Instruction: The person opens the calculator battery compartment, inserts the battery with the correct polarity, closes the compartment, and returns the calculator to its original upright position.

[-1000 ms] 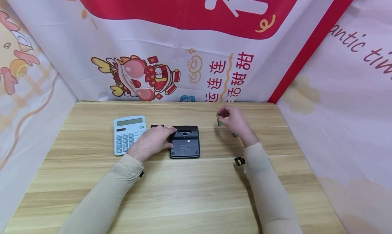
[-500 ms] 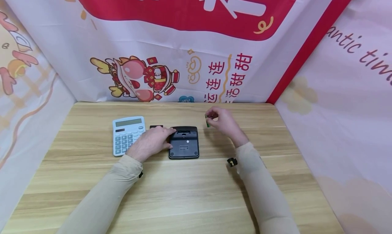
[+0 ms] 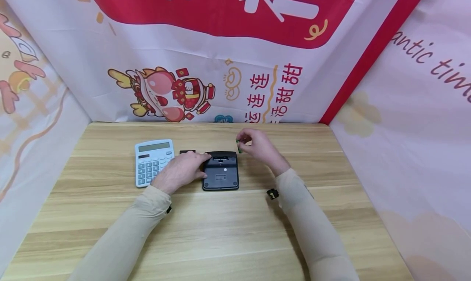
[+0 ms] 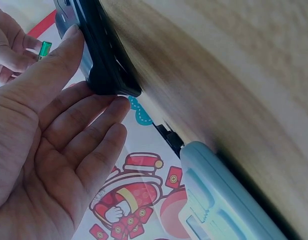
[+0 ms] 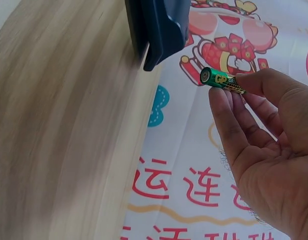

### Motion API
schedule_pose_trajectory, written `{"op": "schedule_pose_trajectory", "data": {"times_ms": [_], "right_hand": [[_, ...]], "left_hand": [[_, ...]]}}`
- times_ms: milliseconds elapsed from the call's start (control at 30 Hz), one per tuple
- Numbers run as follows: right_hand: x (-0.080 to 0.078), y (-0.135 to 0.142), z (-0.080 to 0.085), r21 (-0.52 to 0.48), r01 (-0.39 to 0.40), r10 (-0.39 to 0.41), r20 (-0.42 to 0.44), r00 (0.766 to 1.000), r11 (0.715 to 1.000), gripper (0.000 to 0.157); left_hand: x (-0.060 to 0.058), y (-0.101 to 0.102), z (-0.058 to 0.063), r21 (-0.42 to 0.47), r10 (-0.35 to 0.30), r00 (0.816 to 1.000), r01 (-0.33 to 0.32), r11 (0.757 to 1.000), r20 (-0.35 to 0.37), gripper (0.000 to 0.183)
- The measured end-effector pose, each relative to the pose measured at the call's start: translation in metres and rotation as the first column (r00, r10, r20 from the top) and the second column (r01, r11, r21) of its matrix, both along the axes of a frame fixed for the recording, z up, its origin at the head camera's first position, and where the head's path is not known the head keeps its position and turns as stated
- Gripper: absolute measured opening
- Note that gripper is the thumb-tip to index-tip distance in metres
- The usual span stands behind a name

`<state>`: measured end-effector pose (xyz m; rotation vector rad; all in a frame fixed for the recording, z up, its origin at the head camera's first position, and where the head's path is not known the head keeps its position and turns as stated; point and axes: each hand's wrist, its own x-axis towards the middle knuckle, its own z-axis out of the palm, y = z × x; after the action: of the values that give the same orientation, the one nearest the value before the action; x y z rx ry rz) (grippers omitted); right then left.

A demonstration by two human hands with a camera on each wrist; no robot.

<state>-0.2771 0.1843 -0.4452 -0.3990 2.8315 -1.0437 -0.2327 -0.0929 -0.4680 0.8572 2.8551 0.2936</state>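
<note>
A black calculator [image 3: 220, 176] lies face down on the table with its battery compartment [image 3: 220, 158] uncovered near the far edge. My left hand [image 3: 180, 171] holds its left side; in the left wrist view the thumb [image 4: 69, 42] is on the back and the fingers are at the edge. My right hand [image 3: 259, 147] pinches a green AA-type battery [image 5: 220, 80] between thumb and fingertips, raised just beyond the calculator's far right corner. One flat end of the battery faces the right wrist camera.
A light blue calculator [image 3: 153, 150] lies face up at the left, partly behind my left hand. A small black piece [image 3: 187, 151] lies between the two calculators. A printed cloth [image 3: 220, 80] hangs along the table's far edge.
My right hand has moved left with the battery, from well right of the black calculator to near its far right corner. My left hand stays in place on the calculator.
</note>
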Motion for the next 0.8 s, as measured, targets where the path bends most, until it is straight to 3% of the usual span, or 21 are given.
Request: {"op": "schedule_pose_trajectory", "data": {"times_ms": [800], "right_hand": [[-0.003, -0.034, -0.006, 0.075, -0.133, 0.134, -0.015, 0.991, 0.988, 0.011]], "left_hand": [[-0.001, -0.001, 0.001, 0.011, 0.005, 1.000, -0.005, 1.000, 0.013, 0.060]]}}
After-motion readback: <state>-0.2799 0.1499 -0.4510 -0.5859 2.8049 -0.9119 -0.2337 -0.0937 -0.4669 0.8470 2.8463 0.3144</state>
